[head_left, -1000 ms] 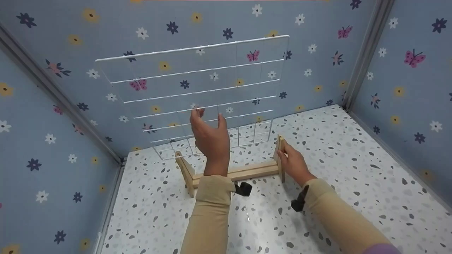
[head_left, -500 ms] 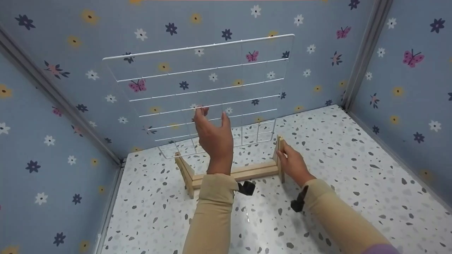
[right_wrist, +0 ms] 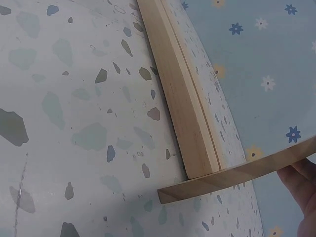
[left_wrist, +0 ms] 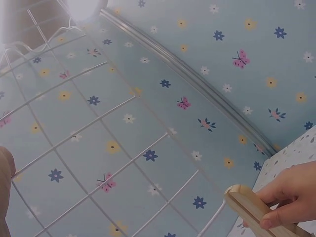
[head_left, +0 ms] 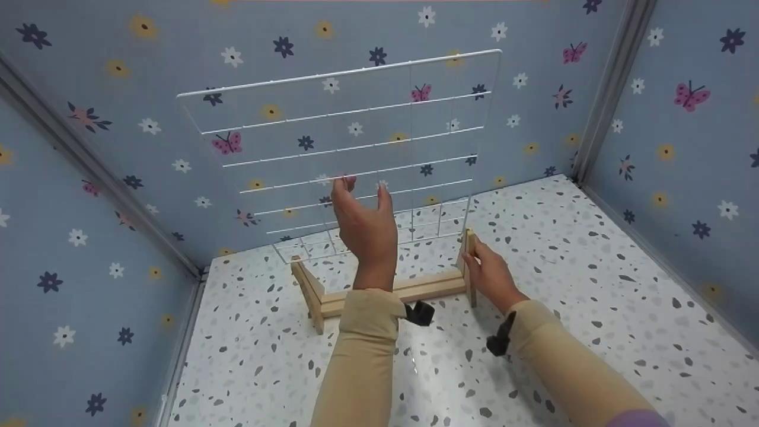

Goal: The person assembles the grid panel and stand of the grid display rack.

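My left hand point(head_left: 367, 228) holds a white wire grid panel point(head_left: 339, 73) by its middle wires, fingertips hooked at one rung. Tilted back, the panel is up off the table, its lower edge level with the stand's tops in the head view. Below it is a pale wooden stand: a grooved crossbar point(head_left: 430, 287) between a left upright point(head_left: 309, 296) and a right upright point(head_left: 472, 290). My right hand point(head_left: 491, 273) pinches the right upright near its top. In the right wrist view, this upright point(right_wrist: 222, 181) meets the end of the crossbar point(right_wrist: 180, 98).
White speckled tabletop point(head_left: 261, 367) lies under the stand. Blue flower-patterned walls point(head_left: 367, 29) stand behind and on both sides, with grey metal strips point(head_left: 611, 89) at the corners. The panel leans close in front of the back wall.
My left hand has carried the wire grid panel to the right and slightly up, its lower right corner now overlapping the right upright's top. My right hand stays on the upright.
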Tool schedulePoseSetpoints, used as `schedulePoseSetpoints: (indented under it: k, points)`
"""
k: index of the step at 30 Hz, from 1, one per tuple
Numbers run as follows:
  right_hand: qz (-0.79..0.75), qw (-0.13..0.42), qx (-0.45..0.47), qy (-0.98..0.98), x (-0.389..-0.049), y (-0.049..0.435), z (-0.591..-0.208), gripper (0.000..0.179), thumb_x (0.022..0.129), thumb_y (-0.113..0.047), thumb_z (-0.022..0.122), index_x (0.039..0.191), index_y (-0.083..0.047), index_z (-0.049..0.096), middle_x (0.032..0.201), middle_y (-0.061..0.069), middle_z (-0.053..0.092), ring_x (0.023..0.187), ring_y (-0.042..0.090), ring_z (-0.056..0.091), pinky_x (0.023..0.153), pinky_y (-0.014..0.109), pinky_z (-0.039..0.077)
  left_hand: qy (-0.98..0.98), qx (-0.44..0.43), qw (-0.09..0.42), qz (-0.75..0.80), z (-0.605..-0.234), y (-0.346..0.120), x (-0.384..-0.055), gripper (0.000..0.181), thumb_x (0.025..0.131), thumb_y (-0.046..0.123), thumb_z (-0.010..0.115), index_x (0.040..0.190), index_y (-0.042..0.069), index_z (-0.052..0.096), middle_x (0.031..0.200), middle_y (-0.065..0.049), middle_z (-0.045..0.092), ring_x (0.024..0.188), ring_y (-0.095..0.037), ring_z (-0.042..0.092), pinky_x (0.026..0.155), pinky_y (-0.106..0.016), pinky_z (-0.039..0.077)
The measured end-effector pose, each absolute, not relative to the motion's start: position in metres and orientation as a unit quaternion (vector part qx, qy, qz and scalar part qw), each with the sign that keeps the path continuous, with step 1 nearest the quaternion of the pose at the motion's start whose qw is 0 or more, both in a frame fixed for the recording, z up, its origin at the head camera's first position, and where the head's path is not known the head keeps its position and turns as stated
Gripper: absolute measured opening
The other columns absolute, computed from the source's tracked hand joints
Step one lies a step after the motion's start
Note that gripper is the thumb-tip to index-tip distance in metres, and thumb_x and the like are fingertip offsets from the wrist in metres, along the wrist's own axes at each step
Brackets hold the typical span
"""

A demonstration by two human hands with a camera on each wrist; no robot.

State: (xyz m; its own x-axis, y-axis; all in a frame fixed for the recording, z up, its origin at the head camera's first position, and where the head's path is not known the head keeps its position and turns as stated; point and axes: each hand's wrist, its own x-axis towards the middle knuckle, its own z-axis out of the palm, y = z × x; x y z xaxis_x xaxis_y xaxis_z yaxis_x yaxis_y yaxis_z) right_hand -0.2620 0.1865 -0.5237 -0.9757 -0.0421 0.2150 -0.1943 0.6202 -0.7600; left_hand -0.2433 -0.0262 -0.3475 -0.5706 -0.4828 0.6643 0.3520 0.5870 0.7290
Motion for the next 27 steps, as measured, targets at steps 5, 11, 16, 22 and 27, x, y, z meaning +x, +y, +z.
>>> schedulePoseSetpoints:
  k: [5,11,16,22,27]
  points:
    - [0.426,0.100,0.071,-0.896,-0.2615,0.1866,-0.5247,0.035,0.108,-0.023,0.050,0.139,-0.008,0.051,0.144,0.015,0.055,0.137,0.033,0.049,0.112,0.050,0.039,-0.762,0.039,0.466,-0.448,-0.3477,-0.0234,-0.2433,0.053,0.094,0.021,0.074,0.134,0.000,0.047,0.128,-0.012,0.059,0.123,-0.025,0.058,0.077,-0.040,0.056]
    - [0.428,0.090,0.063,-0.897,-0.2609,0.1865,-0.5239,0.039,0.108,-0.022,0.050,0.144,-0.009,0.048,0.147,0.015,0.054,0.138,0.032,0.048,0.112,0.050,0.038,-0.761,0.043,0.455,-0.461,-0.3471,-0.0212,-0.2439,0.053,0.093,0.020,0.074,0.134,0.001,0.046,0.129,-0.011,0.058,0.124,-0.025,0.058,0.079,-0.040,0.056]
    - [0.427,0.087,0.060,-0.898,-0.2618,0.1855,-0.5242,0.041,0.108,-0.022,0.049,0.147,-0.008,0.046,0.147,0.015,0.053,0.138,0.032,0.048,0.112,0.050,0.039,-0.763,0.047,0.445,-0.467,-0.3477,-0.0216,-0.2445,0.052,0.094,0.023,0.073,0.134,0.002,0.047,0.130,-0.011,0.058,0.124,-0.024,0.058,0.081,-0.039,0.056]
    - [0.425,0.097,0.066,-0.898,-0.2620,0.1856,-0.5244,0.039,0.108,-0.021,0.050,0.144,-0.007,0.048,0.145,0.016,0.055,0.137,0.034,0.049,0.111,0.050,0.040,-0.760,0.049,0.445,-0.472,-0.3507,-0.0231,-0.2460,0.049,0.094,0.023,0.074,0.131,0.004,0.048,0.128,-0.011,0.058,0.122,-0.025,0.059,0.077,-0.040,0.055]
    - [0.427,0.109,0.071,-0.895,-0.2607,0.1855,-0.5234,0.033,0.107,-0.020,0.051,0.137,-0.005,0.053,0.141,0.018,0.057,0.135,0.035,0.051,0.109,0.051,0.042,-0.754,0.056,0.443,-0.481,-0.3522,-0.0249,-0.2486,0.048,0.093,0.022,0.075,0.130,0.005,0.049,0.129,-0.011,0.058,0.124,-0.024,0.058,0.083,-0.041,0.055]
